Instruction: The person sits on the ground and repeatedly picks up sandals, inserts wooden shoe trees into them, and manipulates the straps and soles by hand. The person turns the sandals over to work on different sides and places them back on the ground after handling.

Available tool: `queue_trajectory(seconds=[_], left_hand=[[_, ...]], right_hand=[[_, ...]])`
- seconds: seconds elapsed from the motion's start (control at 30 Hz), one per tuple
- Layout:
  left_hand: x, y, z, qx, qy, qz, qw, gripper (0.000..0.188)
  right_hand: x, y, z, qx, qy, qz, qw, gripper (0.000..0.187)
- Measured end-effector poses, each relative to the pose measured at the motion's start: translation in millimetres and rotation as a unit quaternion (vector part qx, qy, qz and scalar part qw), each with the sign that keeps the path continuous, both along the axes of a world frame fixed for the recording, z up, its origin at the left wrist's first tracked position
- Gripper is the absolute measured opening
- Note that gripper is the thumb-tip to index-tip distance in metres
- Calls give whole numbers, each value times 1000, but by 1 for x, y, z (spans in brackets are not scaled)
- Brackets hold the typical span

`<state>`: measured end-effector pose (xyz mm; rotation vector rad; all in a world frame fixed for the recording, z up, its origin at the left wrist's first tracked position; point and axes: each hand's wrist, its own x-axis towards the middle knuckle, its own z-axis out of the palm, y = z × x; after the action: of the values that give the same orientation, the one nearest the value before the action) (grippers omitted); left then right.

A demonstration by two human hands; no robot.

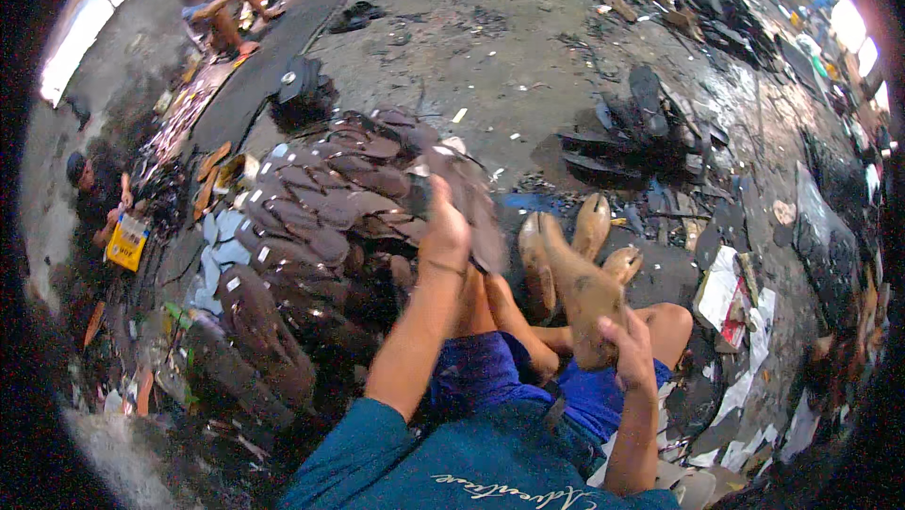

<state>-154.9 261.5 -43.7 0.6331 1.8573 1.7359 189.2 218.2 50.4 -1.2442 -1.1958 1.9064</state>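
My left hand is closed on a dark brown sandal, its thumb pointing up along the near side. The sandal's far end is smeared by motion. My right hand grips the thick end of a tan wooden shoe last, which slants away over my lap. Beyond it, more lasts with split toes, one of them a tan last, rest on the dark ground. A large heap of brown sandals, some with small white stickers, spreads to the left of my left hand.
Black sole-shaped pieces lie in a pile ahead on the right. White scraps and a box are at my right. At far left one person sits by a yellow container; another person sits farther back.
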Motion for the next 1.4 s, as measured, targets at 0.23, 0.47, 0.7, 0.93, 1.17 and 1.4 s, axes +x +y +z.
queue_trajectory(seconds=[0.23, 0.47, 0.7, 0.93, 1.17, 1.4], left_hand=[[-121, 28, -32, 58, -210, 135, 967, 81], [-5, -81, 34, 89, 50, 37, 994, 54], [77, -116, 28, -14, -8, -146, 989, 26], [83, -47, 67, -35, 44, -231, 971, 51], [104, -41, 69, 73, -101, -534, 836, 100], [120, -22, 20, -43, -145, -491, 858, 52]], right_hand=[[57, 151, -160, 199, -488, -181, 830, 39], [-74, 269, -200, 551, -475, 84, 681, 37], [-133, 327, -245, 581, -431, 73, 687, 16], [-78, 173, -96, 441, -135, -9, 887, 40], [2, 27, -64, 59, 135, -7, 989, 38], [22, -7, -71, -3, 247, -93, 964, 43]])
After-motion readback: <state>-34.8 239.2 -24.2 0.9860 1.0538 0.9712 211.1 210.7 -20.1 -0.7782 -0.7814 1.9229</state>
